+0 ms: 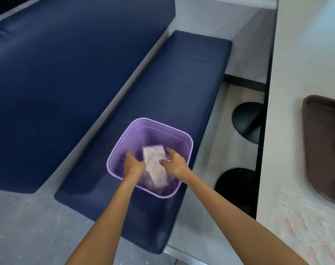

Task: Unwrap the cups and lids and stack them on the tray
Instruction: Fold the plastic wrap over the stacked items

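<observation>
Head view: bubble-wrapped bundle (pixel 155 166) inside purple bin (pixel 153 133)

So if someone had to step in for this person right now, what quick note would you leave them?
Left hand: in the purple bin, against the wrapped bundle; grip too blurred to tell.
Right hand: fingers spread at the bundle's other side, not closed.
Bin on the blue bench seat; brown tray on the table to the right, loose bubble wrap near it.
Done: unclear, most of the tray is out of view.
To do: lift the bundle out, unwrap it, stack on the tray.
</observation>
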`<action>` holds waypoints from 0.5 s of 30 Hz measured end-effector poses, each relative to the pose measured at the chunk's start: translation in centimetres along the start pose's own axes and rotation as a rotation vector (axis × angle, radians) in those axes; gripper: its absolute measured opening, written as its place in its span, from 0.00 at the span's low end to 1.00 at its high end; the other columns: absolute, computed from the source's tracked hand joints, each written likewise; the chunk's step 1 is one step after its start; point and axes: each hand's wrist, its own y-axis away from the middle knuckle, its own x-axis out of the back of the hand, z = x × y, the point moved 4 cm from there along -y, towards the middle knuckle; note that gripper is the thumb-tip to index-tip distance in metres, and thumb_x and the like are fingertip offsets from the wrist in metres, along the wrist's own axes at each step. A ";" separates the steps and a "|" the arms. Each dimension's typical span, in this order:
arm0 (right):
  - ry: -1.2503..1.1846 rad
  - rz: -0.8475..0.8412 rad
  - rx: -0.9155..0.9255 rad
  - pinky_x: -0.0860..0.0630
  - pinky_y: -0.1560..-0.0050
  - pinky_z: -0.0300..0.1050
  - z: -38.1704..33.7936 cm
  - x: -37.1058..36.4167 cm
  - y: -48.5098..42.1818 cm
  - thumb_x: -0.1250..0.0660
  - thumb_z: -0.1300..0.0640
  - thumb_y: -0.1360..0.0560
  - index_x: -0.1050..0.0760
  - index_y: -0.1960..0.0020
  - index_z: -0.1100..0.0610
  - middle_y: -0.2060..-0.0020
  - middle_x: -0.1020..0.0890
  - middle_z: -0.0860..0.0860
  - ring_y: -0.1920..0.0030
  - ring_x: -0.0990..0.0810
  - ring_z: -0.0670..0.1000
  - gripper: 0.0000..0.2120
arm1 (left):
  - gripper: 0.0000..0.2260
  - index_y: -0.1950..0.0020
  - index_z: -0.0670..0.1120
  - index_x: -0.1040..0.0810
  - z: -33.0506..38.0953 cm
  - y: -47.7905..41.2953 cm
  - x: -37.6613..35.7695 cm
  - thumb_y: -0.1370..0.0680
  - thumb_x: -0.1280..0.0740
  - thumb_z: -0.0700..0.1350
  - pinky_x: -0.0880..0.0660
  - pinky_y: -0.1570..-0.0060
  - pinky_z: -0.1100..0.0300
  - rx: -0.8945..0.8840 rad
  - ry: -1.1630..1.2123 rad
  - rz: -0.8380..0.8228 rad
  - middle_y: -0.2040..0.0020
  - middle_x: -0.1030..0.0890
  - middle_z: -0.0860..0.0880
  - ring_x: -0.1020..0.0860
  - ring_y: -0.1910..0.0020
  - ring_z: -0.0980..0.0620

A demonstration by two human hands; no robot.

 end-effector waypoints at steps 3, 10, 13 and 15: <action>-0.055 0.038 0.038 0.31 0.34 0.45 -0.4 0.7 0.5 0.38 0.60 0.20 0.38 0.26 0.59 0.31 0.29 0.55 0.33 0.28 0.55 0.24 | 0.28 0.25 0.43 0.41 0.7 0.5 0.3 0.24 0.37 0.36 0.31 0.36 0.47 -0.031 0.011 0.041 0.29 0.33 0.41 0.30 0.35 0.38; -0.237 0.146 0.146 0.24 0.47 0.41 -1.6 4.8 4.9 0.41 0.67 0.22 0.24 0.41 0.60 0.48 0.19 0.55 0.54 0.18 0.53 0.13 | 0.18 0.33 0.41 0.30 5.2 5.6 0.9 0.23 0.39 0.33 0.30 0.46 0.59 -0.211 0.232 0.050 0.40 0.27 0.46 0.28 0.48 0.51; -0.322 0.181 0.162 0.22 0.47 0.47 -1.0 8.1 8.6 0.41 0.68 0.23 0.23 0.46 0.59 0.55 0.19 0.55 0.59 0.19 0.53 0.11 | 0.13 0.40 0.41 0.26 7.9 9.9 0.1 0.23 0.39 0.32 0.27 0.46 0.52 -0.303 0.359 -0.046 0.48 0.21 0.43 0.24 0.53 0.49; -0.343 0.213 0.181 0.22 0.51 0.44 -0.2 10.5 11.4 0.39 0.67 0.23 0.22 0.46 0.61 0.56 0.19 0.56 0.61 0.20 0.51 0.10 | 0.10 0.44 0.44 0.26 9.8 13.7 -1.0 0.22 0.38 0.32 0.25 0.48 0.53 -0.373 0.395 -0.162 0.53 0.20 0.44 0.22 0.56 0.49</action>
